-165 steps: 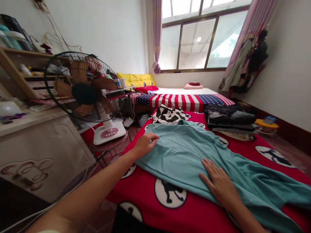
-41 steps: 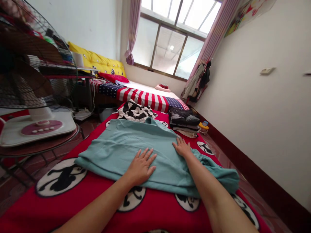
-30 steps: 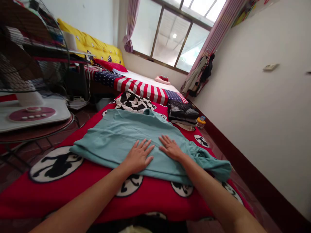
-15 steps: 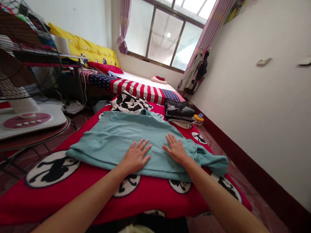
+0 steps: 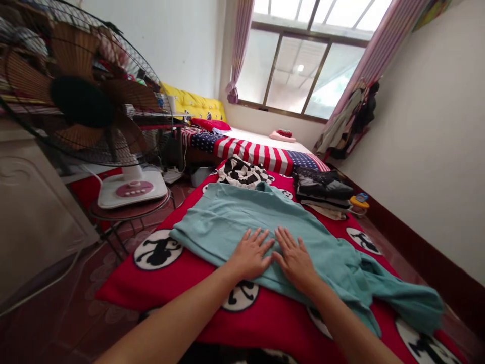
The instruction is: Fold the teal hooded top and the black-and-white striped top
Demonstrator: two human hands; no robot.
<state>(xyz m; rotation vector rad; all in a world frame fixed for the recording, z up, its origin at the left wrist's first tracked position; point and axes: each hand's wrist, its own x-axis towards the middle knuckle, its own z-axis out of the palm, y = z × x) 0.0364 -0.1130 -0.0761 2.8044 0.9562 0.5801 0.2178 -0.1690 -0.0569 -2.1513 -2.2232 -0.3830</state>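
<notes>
A teal long-sleeved top (image 5: pixel 242 212) lies spread out on a red blanket (image 5: pixel 212 283) with round black-and-white patches. Flat on its near half rests my left hand (image 5: pixel 252 254), fingers stretched out. Close beside it, thumbs almost meeting, my right hand (image 5: pixel 294 258) also lies flat on the cloth with fingers extended. Neither hand grips anything. One sleeve (image 5: pixel 407 301) runs out to the right, its end over the blanket's right side. The other sleeve cannot be made out.
Behind the top lie a crumpled black-and-white cloth (image 5: pixel 244 173) and a stack of folded dark clothes (image 5: pixel 322 187). An electric fan (image 5: pixel 132 189) stands on a round stool at left. Farther back is a bed with a stars-and-stripes cover (image 5: pixel 261 155). A wall (image 5: pixel 435 151) bounds the right.
The view has swung left, so more of the fan shows. My hands have come closer together on the top, both still flat.
</notes>
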